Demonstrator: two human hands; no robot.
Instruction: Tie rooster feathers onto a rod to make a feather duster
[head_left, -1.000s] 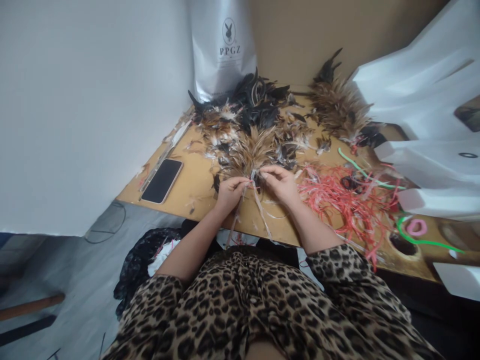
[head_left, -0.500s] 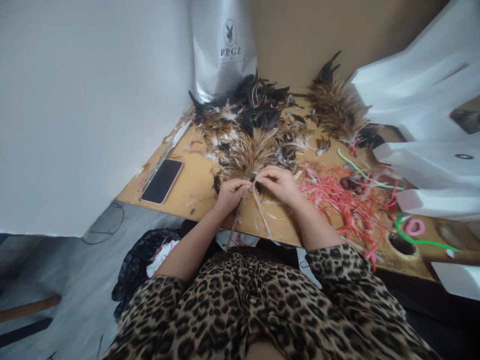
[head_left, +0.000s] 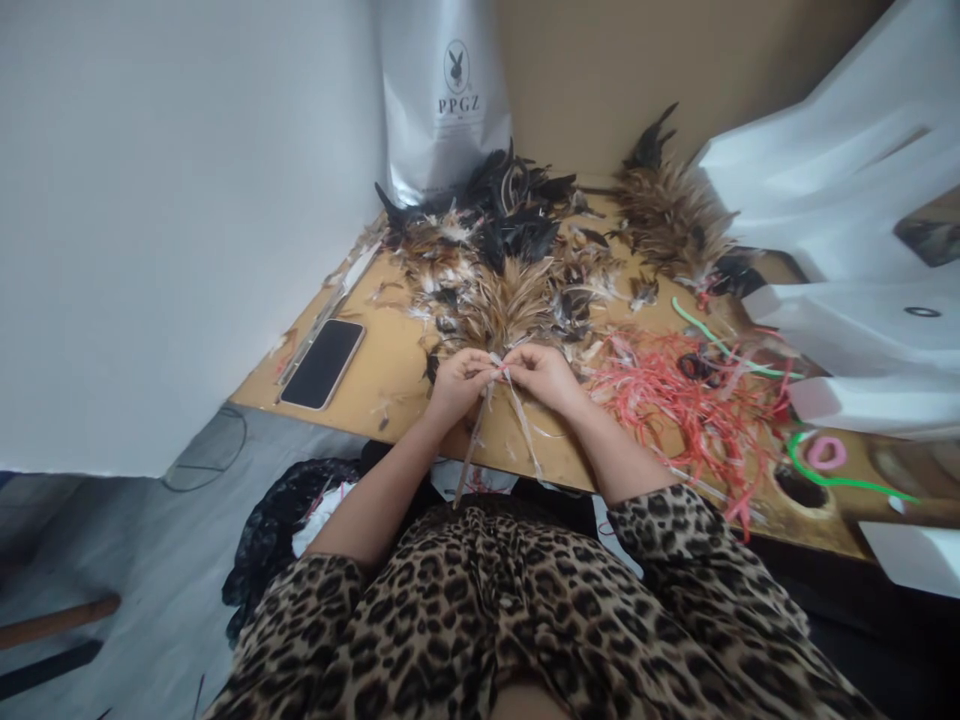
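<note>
At the table's near edge my left hand (head_left: 461,385) and my right hand (head_left: 546,378) meet, fingertips pinched close together. Both grip a pale, ribbon-like string (head_left: 523,420), whose loose ends hang down toward the table edge. Just beyond the fingers fans a bunch of brown feathers (head_left: 510,300), its lower end by my fingertips. Whether the string goes around the feather ends is hidden by my fingers. Black feathers (head_left: 517,215) lie in a heap behind the bunch.
A phone (head_left: 324,363) lies on the table at left. Tangled red strings (head_left: 690,400) spread at right, near a green cord (head_left: 847,485) and a round hole (head_left: 802,487). Another feather bunch (head_left: 671,215) is at back right. A silvery bag (head_left: 450,150) stands behind.
My right hand has moved slightly down and left, closer to my left hand. The string is drawn together between the fingertips.
</note>
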